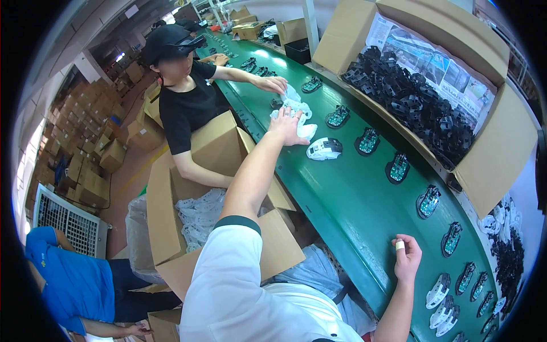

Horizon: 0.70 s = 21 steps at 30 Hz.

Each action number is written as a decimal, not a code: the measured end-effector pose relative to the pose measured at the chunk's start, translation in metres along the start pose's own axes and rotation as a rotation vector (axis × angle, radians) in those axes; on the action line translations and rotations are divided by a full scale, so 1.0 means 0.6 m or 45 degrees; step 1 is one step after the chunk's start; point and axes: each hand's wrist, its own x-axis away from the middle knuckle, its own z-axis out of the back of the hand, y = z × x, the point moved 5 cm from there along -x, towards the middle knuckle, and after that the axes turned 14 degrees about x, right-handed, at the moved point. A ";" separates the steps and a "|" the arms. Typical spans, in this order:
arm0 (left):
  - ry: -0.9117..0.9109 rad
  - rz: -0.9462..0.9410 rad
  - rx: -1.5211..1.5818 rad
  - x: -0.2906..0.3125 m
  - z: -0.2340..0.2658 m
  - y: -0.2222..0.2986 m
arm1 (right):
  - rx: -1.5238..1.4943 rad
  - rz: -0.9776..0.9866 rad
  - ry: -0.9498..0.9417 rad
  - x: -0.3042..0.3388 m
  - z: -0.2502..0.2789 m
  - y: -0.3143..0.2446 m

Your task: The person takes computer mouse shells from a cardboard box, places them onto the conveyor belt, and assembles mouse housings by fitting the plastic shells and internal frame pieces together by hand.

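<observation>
My left hand [289,126] reaches far over the belt with its fingers spread on a heap of white plastic mouse shells [308,131]. Beside it, nearer to me, lies a computer mouse with a white cover [325,149]. A co-worker's hand [271,84] touches the far end of the same heap. My right hand [407,257] is closed above the belt's near part, tape round one finger; what it holds, if anything, is hidden. Along the belt run open mouse bases with green circuit boards [397,168]. Several white-covered mice [438,292] sit to its right.
The green conveyor belt [342,199] crosses in front of me. Beyond it stands a carton of black plastic parts [407,97]. An open carton of white shells [199,219] is at my left, between me and the co-worker [191,108]. Another person in blue [74,273] is behind at left.
</observation>
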 end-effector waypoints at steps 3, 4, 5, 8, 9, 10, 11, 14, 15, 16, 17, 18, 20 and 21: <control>0.071 -0.050 0.009 0.021 0.000 0.006 | -0.013 -0.013 -0.003 0.002 0.000 0.002; 0.132 -0.070 0.008 0.033 0.003 0.011 | -0.025 -0.026 -0.012 0.003 0.000 0.004; 0.127 -0.055 0.010 0.043 -0.004 0.012 | -0.024 -0.027 -0.028 0.004 -0.002 0.004; 0.277 -0.243 0.200 0.109 -0.006 0.056 | -0.031 -0.025 -0.066 0.001 -0.006 0.008; 0.365 -0.403 0.334 0.150 0.000 0.073 | -0.029 -0.014 -0.024 0.000 -0.003 0.010; 0.519 -0.626 0.407 0.199 0.006 0.091 | -0.026 -0.008 0.016 0.000 -0.002 0.015; 0.576 -0.799 0.443 0.241 0.011 0.105 | -0.045 0.008 0.072 0.002 0.002 0.023; 0.661 -0.950 0.452 0.340 0.033 0.075 | -0.037 0.007 0.229 0.001 0.017 0.026; 0.724 -1.001 0.417 0.363 0.042 0.053 | -0.048 0.042 0.232 -0.002 0.018 0.028; 0.825 -0.966 0.445 0.375 0.054 0.014 | -0.065 0.082 0.236 -0.006 0.018 0.031; 0.831 -0.865 0.434 0.380 0.055 -0.033 | -0.060 0.076 0.221 -0.007 0.016 0.035; 0.837 -0.768 0.421 0.387 0.049 -0.084 | -0.060 0.075 0.190 -0.009 0.014 0.038; 0.743 -0.484 0.372 0.394 0.019 -0.192 | -0.059 0.060 0.194 -0.008 0.015 0.043; 0.742 -0.464 0.365 0.399 0.003 -0.236 | -0.033 0.055 0.167 -0.009 0.015 0.041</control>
